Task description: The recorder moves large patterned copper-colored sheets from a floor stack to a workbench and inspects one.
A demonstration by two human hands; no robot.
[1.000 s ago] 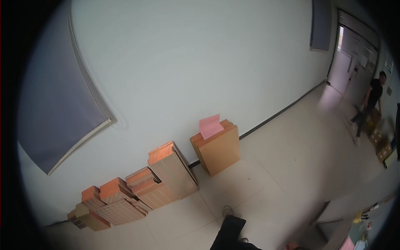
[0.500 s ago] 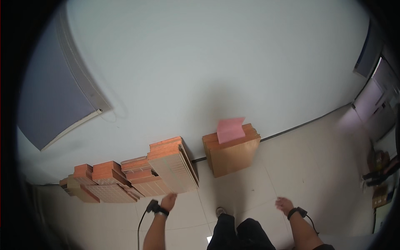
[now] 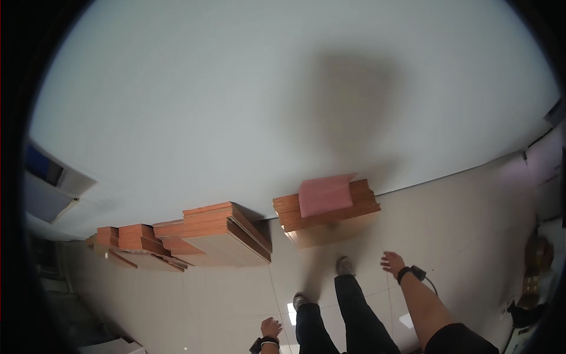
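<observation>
Board stack nearer, beyond right hand

Pink sheet: flat, rectangular, lying atop my nearest stack of orange-brown flat cartons, on the floor against the wall.

A white wall meets a pale tiled floor. Further stacks of orange-brown boards lean against the wall at left, with smaller stacks beyond them. A grey window blind hangs at far left.
</observation>
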